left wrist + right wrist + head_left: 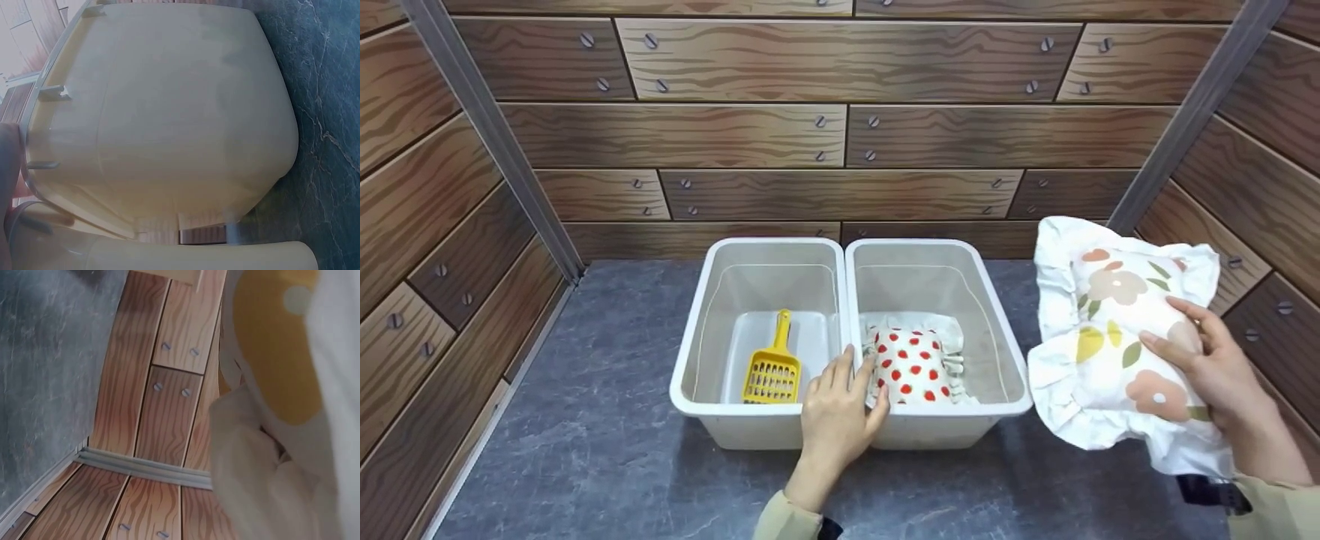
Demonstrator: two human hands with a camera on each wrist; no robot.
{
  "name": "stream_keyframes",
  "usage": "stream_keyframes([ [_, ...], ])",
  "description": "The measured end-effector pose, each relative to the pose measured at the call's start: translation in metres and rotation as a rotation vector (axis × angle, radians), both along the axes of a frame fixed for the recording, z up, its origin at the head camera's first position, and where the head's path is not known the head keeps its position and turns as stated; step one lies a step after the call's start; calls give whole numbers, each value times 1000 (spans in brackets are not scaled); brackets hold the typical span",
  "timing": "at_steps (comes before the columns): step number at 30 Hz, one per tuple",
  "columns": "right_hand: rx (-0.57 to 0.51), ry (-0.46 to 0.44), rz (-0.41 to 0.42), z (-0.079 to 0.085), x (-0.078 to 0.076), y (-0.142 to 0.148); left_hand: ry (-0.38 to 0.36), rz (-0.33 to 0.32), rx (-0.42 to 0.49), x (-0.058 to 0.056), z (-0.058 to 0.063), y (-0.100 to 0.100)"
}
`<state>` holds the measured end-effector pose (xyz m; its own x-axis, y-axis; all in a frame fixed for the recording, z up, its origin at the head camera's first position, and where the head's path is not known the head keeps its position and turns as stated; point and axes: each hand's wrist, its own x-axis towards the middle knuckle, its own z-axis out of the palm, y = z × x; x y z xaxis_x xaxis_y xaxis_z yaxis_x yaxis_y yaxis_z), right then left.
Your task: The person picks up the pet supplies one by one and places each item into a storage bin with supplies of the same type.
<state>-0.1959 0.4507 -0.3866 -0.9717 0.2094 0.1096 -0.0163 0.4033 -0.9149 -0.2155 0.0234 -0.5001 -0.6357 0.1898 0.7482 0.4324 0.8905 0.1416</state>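
Note:
My left hand (837, 411) rests on the front rims where two pale grey plastic bins meet, fingers pointing forward. A yellow slotted litter scoop (772, 373) lies in the left bin (746, 430). Inside the right bin (952, 432) is a small white ruffled pillow with red strawberries (911, 365). To the right of the bins, my right hand (1222, 367) holds a larger white ruffled pillow with flowers (1117, 322) above the floor, thumb and a finger showing on its printed face. The left wrist view shows a bin's outer wall (169, 112). Pillow cloth (281, 337) covers the right wrist view's right side.
Both bins stand side by side on a dark grey marbled floor (585, 420). Wood-print panel walls (840, 135) enclose the back and both sides, with grey metal strips (499, 142) in the corners.

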Motion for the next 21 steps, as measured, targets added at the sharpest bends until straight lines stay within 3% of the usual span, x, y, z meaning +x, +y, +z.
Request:
stream_keyframes([
  [4,-75,29,57,6,-1,-3,8,6,1,-1,-1,1],
  [10,52,33,66,17,-7,-10,6,6,7,-1,0,1],
  [16,-69,51,110,25,-14,-18,0,8,6,-1,0,0],
  [21,-106,52,128,30,-21,-29,-13,9,5,0,1,0],
])
